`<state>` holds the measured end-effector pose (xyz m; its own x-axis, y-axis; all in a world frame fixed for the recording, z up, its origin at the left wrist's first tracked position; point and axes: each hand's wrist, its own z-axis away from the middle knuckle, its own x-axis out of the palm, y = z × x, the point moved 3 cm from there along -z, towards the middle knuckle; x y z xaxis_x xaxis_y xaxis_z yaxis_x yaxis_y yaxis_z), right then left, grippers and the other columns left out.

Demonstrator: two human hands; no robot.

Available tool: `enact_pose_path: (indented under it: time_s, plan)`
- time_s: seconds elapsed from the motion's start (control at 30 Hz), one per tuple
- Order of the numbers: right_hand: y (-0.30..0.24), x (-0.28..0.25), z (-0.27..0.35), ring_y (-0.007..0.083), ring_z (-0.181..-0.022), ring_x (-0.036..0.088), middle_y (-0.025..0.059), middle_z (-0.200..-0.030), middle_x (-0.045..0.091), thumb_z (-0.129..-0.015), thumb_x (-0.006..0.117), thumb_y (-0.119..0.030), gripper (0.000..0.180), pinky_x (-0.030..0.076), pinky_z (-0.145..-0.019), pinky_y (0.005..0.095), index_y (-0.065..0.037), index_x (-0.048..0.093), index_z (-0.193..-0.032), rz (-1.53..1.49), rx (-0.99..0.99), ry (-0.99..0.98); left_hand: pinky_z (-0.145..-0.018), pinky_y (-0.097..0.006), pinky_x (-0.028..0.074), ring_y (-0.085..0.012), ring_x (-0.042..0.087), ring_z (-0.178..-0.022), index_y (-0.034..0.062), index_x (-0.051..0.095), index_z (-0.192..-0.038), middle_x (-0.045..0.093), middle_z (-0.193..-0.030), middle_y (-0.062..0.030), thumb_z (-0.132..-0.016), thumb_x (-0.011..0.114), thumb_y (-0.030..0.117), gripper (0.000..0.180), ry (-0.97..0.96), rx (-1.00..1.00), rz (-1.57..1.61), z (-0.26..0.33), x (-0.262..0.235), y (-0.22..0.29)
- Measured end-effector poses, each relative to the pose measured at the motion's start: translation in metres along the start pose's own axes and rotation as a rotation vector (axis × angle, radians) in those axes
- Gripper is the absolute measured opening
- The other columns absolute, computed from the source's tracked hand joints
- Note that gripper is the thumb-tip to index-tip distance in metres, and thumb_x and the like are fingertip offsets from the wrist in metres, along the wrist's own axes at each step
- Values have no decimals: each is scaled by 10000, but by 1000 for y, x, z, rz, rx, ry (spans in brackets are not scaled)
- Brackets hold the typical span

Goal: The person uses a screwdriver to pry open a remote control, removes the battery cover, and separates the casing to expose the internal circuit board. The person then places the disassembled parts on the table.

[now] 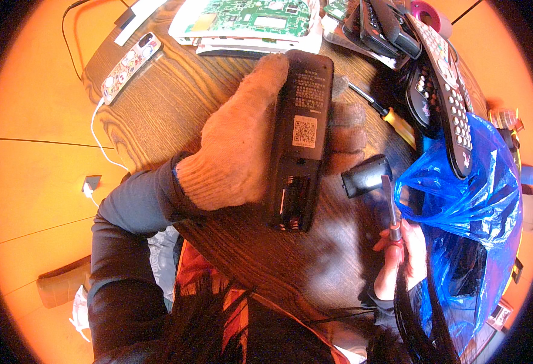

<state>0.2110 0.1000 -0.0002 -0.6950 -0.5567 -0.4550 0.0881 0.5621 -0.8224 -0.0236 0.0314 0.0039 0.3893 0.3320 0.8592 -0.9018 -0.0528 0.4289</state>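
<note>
My left hand (pixel 233 139), in a pale knitted work glove, is closed around a black remote control (pixel 303 130). Its back faces up, showing a label and a square code. At the near end the battery compartment (pixel 296 197) lies uncovered, with coil springs showing and no batteries seen. My bare right hand (pixel 400 255) grips a knife-like tool (pixel 390 203) with a flat metal blade pointing away from me. By the blade's tip is a glossy black cover piece (pixel 366 176), apart from the remote; whether the blade touches it I cannot tell.
A screwdriver (pixel 391 118) with a yellow handle lies beyond the cover. Several remotes (pixel 454 115) are piled at the right, above a blue plastic bag (pixel 466 188). Green circuit boards (pixel 272 21) stand at the back; a phone (pixel 130 67) with a white cable is far left on the wooden table (pixel 151 109).
</note>
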Motion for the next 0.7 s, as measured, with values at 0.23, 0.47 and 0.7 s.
enact_pose_path:
  time_s: [0.23, 0.47, 0.7]
  plan:
    - [-5, 1, 1, 151, -626, 524, 128, -865, 571, -919, 517, -274, 364, 433, -541, 252, -28, 535, -1188, 18, 57, 10, -750, -341, 452, -196, 487, -824, 86, 475, -1147, 476, -925, -42, -793, 508, 648, 665, -67, 35, 15, 1, 2, 0]
    - [-3, 2, 1, 152, -625, 525, 135, -865, 570, -920, 517, -244, 346, 431, -536, 249, -28, 536, -1189, -28, 49, 14, -774, -352, 450, -205, 499, -846, 82, 486, -1146, 487, -927, -49, -811, 495, 632, 644, -60, 30, 35, 2, 2, 0]
    - [-5, 1, -1, 153, -617, 525, 136, -863, 573, -921, 509, -232, 334, 428, -527, 249, -27, 537, -1184, 24, 31, 13, -747, -363, 464, -220, 512, -793, 76, 500, -1133, 504, -894, -65, -820, 481, 631, 637, 12, 62, -19, 2, 4, 1]
